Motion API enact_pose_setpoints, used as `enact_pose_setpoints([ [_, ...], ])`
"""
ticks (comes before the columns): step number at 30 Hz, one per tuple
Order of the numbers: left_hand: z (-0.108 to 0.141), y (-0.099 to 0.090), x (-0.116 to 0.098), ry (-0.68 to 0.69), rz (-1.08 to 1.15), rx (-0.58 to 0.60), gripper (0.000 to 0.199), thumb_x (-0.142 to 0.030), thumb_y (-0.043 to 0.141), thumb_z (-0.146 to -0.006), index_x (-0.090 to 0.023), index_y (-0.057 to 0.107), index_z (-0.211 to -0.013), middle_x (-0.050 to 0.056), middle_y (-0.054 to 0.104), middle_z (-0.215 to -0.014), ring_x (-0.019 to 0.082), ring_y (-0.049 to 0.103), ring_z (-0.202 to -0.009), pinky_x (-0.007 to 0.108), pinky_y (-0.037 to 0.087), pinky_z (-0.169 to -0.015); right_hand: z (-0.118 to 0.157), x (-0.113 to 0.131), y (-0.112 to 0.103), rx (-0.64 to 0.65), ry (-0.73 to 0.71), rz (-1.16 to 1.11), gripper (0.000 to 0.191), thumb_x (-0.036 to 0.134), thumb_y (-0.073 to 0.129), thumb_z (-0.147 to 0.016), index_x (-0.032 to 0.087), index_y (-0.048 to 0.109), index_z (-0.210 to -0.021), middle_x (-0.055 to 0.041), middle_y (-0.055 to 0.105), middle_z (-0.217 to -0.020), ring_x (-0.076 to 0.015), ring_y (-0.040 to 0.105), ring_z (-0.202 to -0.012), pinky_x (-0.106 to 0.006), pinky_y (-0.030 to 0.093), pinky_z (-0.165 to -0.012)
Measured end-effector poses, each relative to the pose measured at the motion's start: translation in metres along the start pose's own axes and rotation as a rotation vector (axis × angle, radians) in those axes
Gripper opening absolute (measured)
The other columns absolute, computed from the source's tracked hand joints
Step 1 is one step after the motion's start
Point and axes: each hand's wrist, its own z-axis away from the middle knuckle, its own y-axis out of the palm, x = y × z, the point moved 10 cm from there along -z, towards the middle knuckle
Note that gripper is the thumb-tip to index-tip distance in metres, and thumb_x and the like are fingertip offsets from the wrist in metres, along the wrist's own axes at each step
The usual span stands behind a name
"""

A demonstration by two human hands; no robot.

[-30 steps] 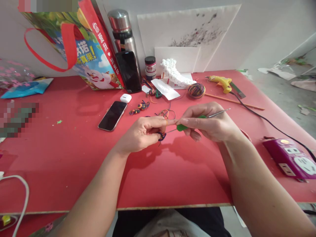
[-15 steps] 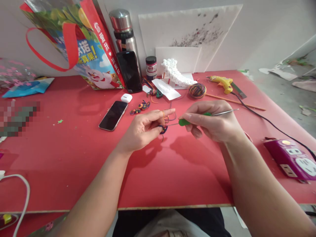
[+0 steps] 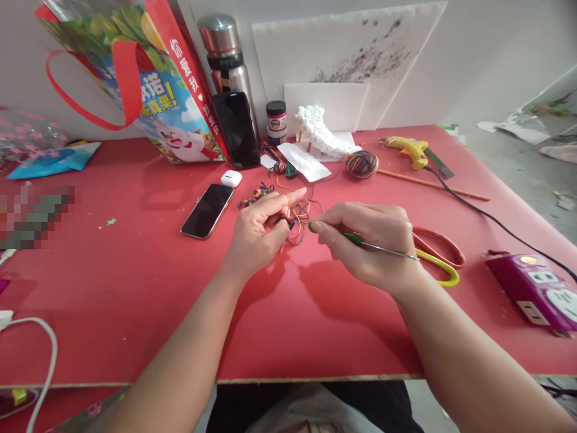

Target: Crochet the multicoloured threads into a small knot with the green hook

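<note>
My left hand (image 3: 264, 234) pinches a small dark piece of crochet (image 3: 291, 223) between thumb and fingers, its index finger stretched out with orange yarn around it. In my right hand (image 3: 367, 243) is a crochet hook (image 3: 353, 238) with a green grip, held like a pen. The hook's front end is close to the crochet piece, and its metal rear end sticks out beside my wrist. Loose strands of multicoloured yarn (image 3: 303, 210) loop between the hands. Behind my left hand lies a finished-looking multicoloured crochet strip (image 3: 255, 195), partly covered by the hand.
A ball of yarn (image 3: 362, 164) sits behind my right hand, near a yellow glue gun (image 3: 408, 150) and a wooden stick (image 3: 435, 184). Scissors with orange and yellow handles (image 3: 444, 275) lie beside my right wrist. A phone (image 3: 207, 210) is at left, a purple power box (image 3: 534, 291) at right.
My right hand has moved left and down, bringing the hook closer to my left hand and uncovering the scissors. The crochet piece has turned and more loose yarn shows.
</note>
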Motion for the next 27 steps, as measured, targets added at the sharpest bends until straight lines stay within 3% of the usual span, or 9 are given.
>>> enact_pose_setpoints([
  [5, 0.005, 0.004, -0.023, 0.289, -0.233, 0.015, 0.059, -0.004, 0.053, -0.089, -0.022, 0.078, -0.139, -0.001, 0.061, -0.084, 0.013, 0.052, -0.074, 0.027, 0.05, -0.072, 0.0, -0.007, 0.001, -0.007, 0.058, -0.009, 0.028, 0.015, 0.068, -0.098, 0.022, 0.066, -0.071, 0.0046, 0.063, -0.054, -0.01, 0.055, -0.046, -0.024, 0.044, -0.053],
  [8, 0.006, 0.005, -0.026, 0.342, -0.277, 0.017, 0.057, -0.005, 0.054, -0.093, -0.021, 0.075, -0.143, 0.0, 0.062, -0.087, 0.014, 0.052, -0.075, 0.028, 0.051, -0.074, -0.001, -0.011, -0.001, -0.024, 0.099, -0.037, 0.027, 0.016, 0.069, -0.098, 0.022, 0.069, -0.071, 0.0042, 0.065, -0.053, -0.0101, 0.057, -0.046, -0.024, 0.045, -0.052],
  [16, 0.003, -0.006, -0.014, 0.173, -0.156, -0.058, 0.05, -0.012, 0.063, -0.093, -0.026, 0.079, -0.138, 0.0, 0.062, -0.089, 0.012, 0.052, -0.073, 0.026, 0.049, -0.069, 0.0, -0.009, -0.008, -0.091, 0.089, -0.04, 0.027, 0.016, 0.07, -0.098, 0.022, 0.071, -0.072, 0.0032, 0.066, -0.054, -0.0105, 0.057, -0.046, -0.025, 0.045, -0.05],
  [27, 0.005, -0.009, 0.015, -0.188, -0.045, -0.155, 0.05, -0.01, 0.063, -0.082, -0.016, 0.08, -0.129, 0.0, 0.065, -0.085, 0.011, 0.05, -0.067, 0.028, 0.048, -0.068, 0.008, 0.012, 0.005, -0.099, -0.187, 0.196, 0.023, 0.013, 0.065, -0.1, 0.022, 0.067, -0.079, -0.0023, 0.072, -0.067, -0.0135, 0.059, -0.055, -0.026, 0.045, -0.056],
])
